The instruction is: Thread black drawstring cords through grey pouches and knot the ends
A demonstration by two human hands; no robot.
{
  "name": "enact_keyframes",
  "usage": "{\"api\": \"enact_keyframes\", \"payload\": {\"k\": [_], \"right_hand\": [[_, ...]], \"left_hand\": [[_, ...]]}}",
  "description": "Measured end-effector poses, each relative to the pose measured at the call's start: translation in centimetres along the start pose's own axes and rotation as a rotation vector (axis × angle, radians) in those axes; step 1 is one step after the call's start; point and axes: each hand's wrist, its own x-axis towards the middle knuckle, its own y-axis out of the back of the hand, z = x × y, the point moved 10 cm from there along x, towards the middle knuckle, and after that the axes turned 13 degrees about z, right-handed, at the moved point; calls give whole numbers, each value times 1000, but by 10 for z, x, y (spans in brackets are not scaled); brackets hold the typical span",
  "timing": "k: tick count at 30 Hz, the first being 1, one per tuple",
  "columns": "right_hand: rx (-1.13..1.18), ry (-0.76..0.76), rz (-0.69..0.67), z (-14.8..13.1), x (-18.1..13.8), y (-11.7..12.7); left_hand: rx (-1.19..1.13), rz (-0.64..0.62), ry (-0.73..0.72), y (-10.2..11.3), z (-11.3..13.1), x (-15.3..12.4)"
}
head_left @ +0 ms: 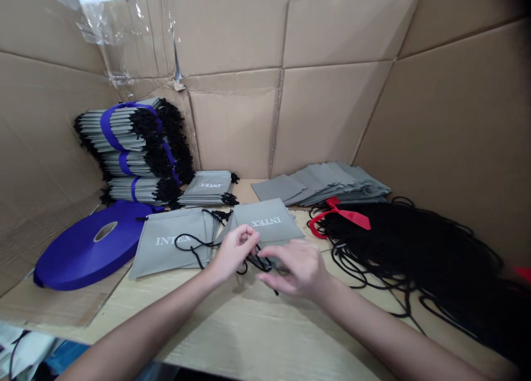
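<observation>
Step in hand: thin black cord (194, 244) worked between both bare hands | Left hand (233, 254): fingers (245, 238) pressed together, pinching the cord | Right hand (296, 271): fingers (271, 252) loosely spread, grip unclear | Place: cord trails over grey fabric INTEX bag (168, 254), blue ribbon reel (89, 245) left of it

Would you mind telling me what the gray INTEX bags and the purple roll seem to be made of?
The gray bags look like matte non-woven fabric, with soft creased edges. The purple roll seems to be woven strap, faintly glossy and tightly wound; fibre unclear.
</observation>
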Motion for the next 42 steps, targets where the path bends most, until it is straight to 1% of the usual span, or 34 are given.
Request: {"api": "enact_keyframes", "payload": {"k": [2,4,7,9,11,12,13,14,16,17,18,20,21,23,26,28,31,35,38,42], "right_hand": [[-16,-10,9,-2,-1,0],[-28,-12,-34,-3,-5,-4],[-53,0,-83,2,-7,0],[-88,-20,-107,16,-4,12],[-131,-99,-118,40,0,29],[-178,-158,-128,55,2,38],[-259,-229,-117,73,3,49],[-339,-295,-109,89,4,58],[-395,-346,-79,111,5,69],[-346,-346,-67,117,4,69],[-248,-352,-79,121,3,64],[-17,-420,-188,127,-8,44],[64,-465,-242,129,-14,34],[103,-506,-342,128,-27,20],[2,-430,-511,120,-44,5],[-69,-391,-576,118,-53,1],[-105,-357,-596,117,-60,1],[-97,-311,-585,112,-63,2],[-129,-276,-578,105,-63,0],[-211,-208,-568,91,-60,-4]], "left_hand": [[16,-2,-15,-5,-2,-4],[40,-5,-26,-8,-3,-7],[190,3,-87,-7,2,-9],[392,31,-179,-3,12,-7],[591,104,-330,1,30,-2],[671,139,-423,-1,41,1],[730,156,-516,-6,51,4],[771,139,-596,-16,58,7],[798,0,-675,-47,57,16],[767,-97,-677,-64,52,20],[746,-147,-672,-78,46,26],[711,-217,-658,-101,32,35],[672,-260,-622,-109,23,38],[625,-315,-572,-119,8,42],[608,-345,-532,-117,-2,43],[604,-366,-479,-111,-5,43],[571,-417,-398,-101,-5,43],[491,-518,-373,-92,-1,34],[513,-522,-428,-86,6,22],[616,-474,-590,-85,17,0]]}}
